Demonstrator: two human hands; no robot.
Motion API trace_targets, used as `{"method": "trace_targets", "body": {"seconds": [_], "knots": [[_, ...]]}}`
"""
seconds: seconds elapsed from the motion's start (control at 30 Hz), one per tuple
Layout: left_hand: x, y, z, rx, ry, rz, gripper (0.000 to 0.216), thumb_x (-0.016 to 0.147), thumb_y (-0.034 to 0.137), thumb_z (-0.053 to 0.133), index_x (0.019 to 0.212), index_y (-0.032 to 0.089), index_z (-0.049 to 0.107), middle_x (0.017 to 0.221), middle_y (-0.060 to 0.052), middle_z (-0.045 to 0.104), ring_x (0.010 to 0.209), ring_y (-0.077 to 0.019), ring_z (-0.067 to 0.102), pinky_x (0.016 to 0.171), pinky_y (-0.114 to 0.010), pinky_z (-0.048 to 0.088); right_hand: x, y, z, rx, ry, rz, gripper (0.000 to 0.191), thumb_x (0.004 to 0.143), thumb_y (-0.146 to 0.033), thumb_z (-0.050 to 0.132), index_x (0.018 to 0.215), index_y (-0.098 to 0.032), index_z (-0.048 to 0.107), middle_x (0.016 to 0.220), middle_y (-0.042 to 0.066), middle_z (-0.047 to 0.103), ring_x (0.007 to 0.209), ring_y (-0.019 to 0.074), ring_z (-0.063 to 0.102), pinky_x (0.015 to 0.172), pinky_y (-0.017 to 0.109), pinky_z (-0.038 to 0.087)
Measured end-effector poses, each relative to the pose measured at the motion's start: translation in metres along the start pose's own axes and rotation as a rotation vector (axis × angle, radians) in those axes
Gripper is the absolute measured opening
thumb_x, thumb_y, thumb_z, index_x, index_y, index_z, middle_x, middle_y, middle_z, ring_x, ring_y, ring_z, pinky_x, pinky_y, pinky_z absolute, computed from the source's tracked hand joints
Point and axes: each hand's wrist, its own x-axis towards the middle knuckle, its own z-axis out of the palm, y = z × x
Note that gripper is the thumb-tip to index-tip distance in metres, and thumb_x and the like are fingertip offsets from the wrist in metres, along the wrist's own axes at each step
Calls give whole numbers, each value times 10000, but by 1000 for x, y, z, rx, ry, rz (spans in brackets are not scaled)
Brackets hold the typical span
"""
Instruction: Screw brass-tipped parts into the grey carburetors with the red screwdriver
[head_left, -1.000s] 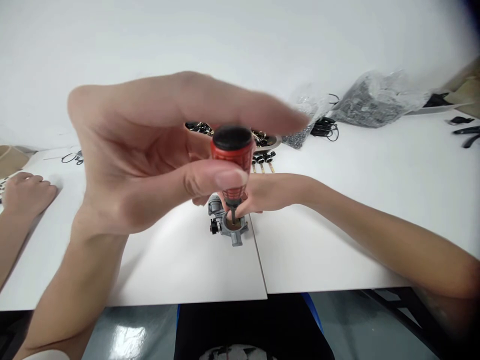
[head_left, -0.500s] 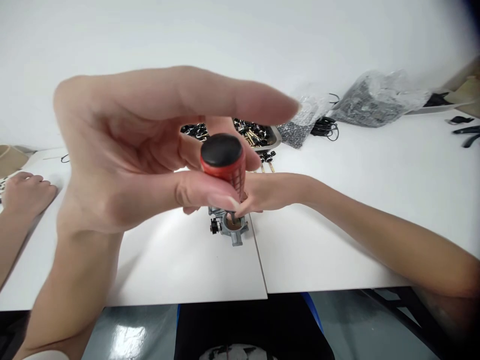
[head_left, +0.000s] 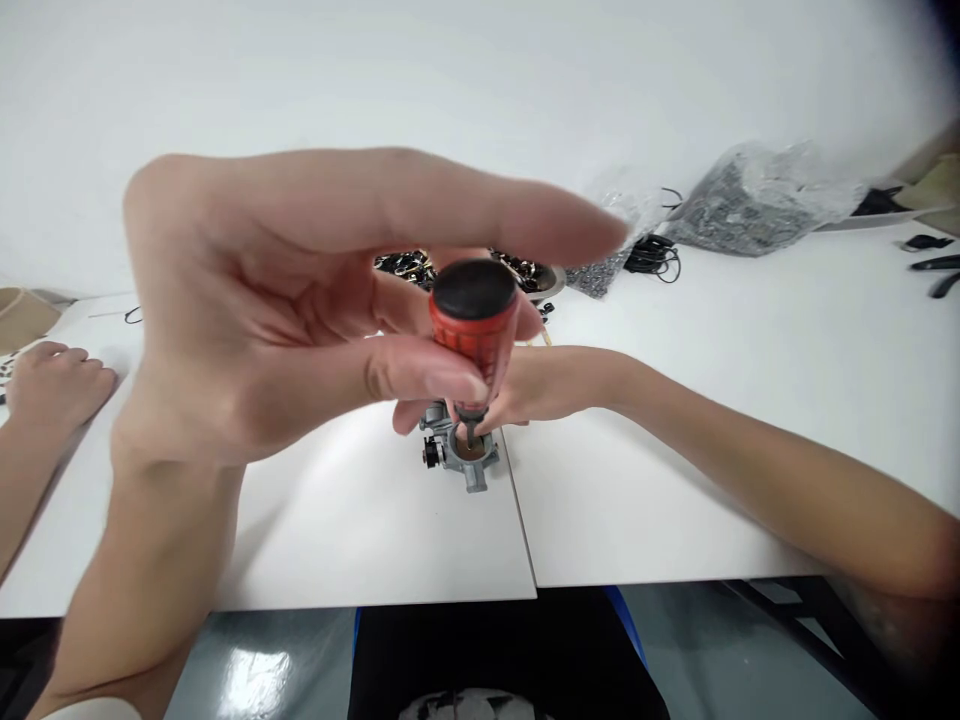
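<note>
- The left hand (head_left: 247,310) grips a red-handled, black-capped screwdriver (head_left: 477,345): its thumb presses the near side of the handle, other fingers curl round the far side, and the index finger stretches out above the cap.
- The screwdriver stands close to upright, cap toward the camera, its dark shaft pointing down into the round opening of a grey cast-metal body (head_left: 476,475).
- The right hand (head_left: 544,385) reaches in from 2 o'clock of that body, its fingertips by the shaft and the opening's rim — mostly hidden behind the handle, so I cannot tell what they grasp.
- The body sits on a smooth white surface (head_left: 352,550), just left of a seam, with a small black knob (head_left: 430,453) on its 9 o'clock side.
- Past the hands, toward 12 to 1 o'clock, a metal-rimmed tray (head_left: 553,284) holds many small black and brass-coloured parts, partly covered by the left hand.
- Between 1 and 2 o'clock lie a small clear plastic bag of grey bits (head_left: 592,280) and, beside it, a coil of thin black cable (head_left: 652,258).
- At 2 o'clock, farther off, rests a larger clear plastic bag of grey pieces (head_left: 754,215).
- Near 9 o'clock, well apart — another person's hand (head_left: 61,385) rests on the surface.
</note>
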Motion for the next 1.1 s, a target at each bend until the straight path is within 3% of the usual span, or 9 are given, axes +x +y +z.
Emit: {"method": "trace_targets", "body": {"seconds": [0.13, 0.3, 0.47, 0.57, 0.77, 0.97, 1.1], "knots": [[1, 2, 1, -41, -36, -49, 518, 824, 538, 622, 1214, 197, 620, 904, -86, 679, 736, -222, 661, 419, -322, 518, 0, 0, 0, 3, -2, 22, 157, 782, -255, 699, 887, -161, 627, 834, 24, 632, 639, 103, 513, 546, 228, 376], [9, 7, 8, -11, 51, 5, 552, 878, 572, 505, 1228, 158, 608, 687, -35, 653, 621, -162, 617, 385, -276, 476, -1, -1, 0, -6, 6, 2, 140, 789, -247, 689, 870, -151, 624, 838, 31, 639, 659, 107, 520, 554, 223, 381], [2, 4, 4, -61, -29, -26, 604, 825, 588, 583, 1291, 205, 551, 924, -88, 708, 768, -197, 675, 374, -241, 478, -1, -2, 0, -5, -1, 15, 153, 809, -270, 669, 864, -143, 605, 873, 36, 640, 584, 75, 485, 509, 218, 373], [2, 2, 3, -72, -36, -38, 548, 815, 547, 626, 1258, 227, 580, 890, -101, 690, 731, -234, 671, 369, -284, 492, -2, -4, 0, -1, -2, 47, 156, 820, -266, 655, 906, -146, 604, 845, 22, 626, 540, 65, 461, 481, 217, 364], [-2, -6, 8, -14, 105, 42, 289, 890, 299, 592, 1166, 231, 639, 889, 3, 679, 676, -117, 625, 453, -237, 520, -3, -6, 0, -21, -5, 56, 123, 823, -245, 635, 890, -148, 601, 888, 33, 628, 570, 72, 474, 492, 216, 371], [-5, -5, -4, -4, 28, -128, 518, 886, 479, 544, 1173, 56, 620, 987, -114, 670, 772, -239, 668, 420, -355, 532, -2, -3, 1, -29, 0, 45, 130, 815, -231, 640, 912, -159, 592, 905, 33, 616, 642, 93, 506, 523, 219, 391], [-4, -5, 1, 61, 86, -66, 400, 847, 459, 604, 985, 89, 663, 919, -56, 665, 678, -155, 645, 436, -296, 519, -2, -4, 1, -23, -2, 54, 118, 813, -226, 635, 898, -153, 600, 860, 29, 612, 604, 88, 486, 509, 224, 378]]}}
